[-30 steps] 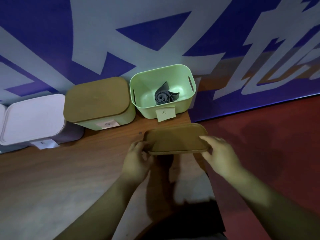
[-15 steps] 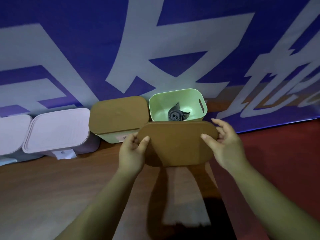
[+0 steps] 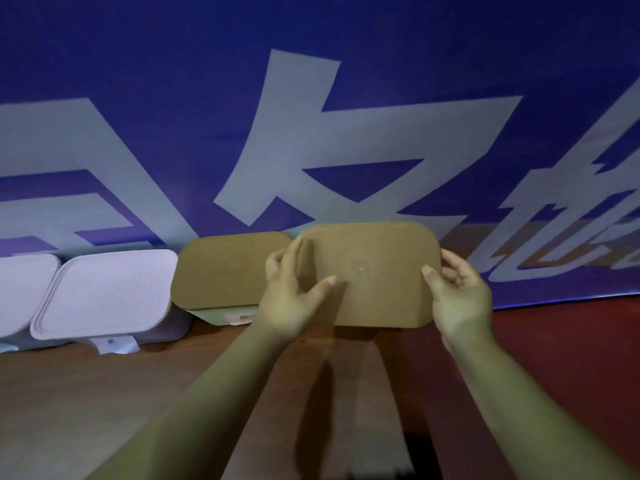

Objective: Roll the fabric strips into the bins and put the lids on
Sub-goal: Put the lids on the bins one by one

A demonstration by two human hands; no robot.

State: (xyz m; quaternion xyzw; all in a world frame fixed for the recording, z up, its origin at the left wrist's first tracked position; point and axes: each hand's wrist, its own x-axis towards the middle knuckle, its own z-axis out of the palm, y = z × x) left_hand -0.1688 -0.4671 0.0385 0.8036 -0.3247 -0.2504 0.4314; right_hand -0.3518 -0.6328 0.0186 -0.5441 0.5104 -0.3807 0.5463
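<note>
Brown rounded-rectangle lid [image 3: 377,271], plain and flat, gripped by left hand [image 3: 294,292] and right hand [image 3: 457,296].

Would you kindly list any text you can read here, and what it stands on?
Blue banner: huge pale characters, cropped, unreadable.
Tag on lilac bin: mark too blurred to read.
Sticker on green bin: mark too blurred to read.
Held brown lid: no text.

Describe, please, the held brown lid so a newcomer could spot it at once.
Below the blue banner with pale lettering, lidded bins line the wooden table. At the row's right end is a flat, rounded brown lid. Unlike the neighbouring brown lid seated on a pale green bin, it is gripped by the left hand and right hand.
</note>
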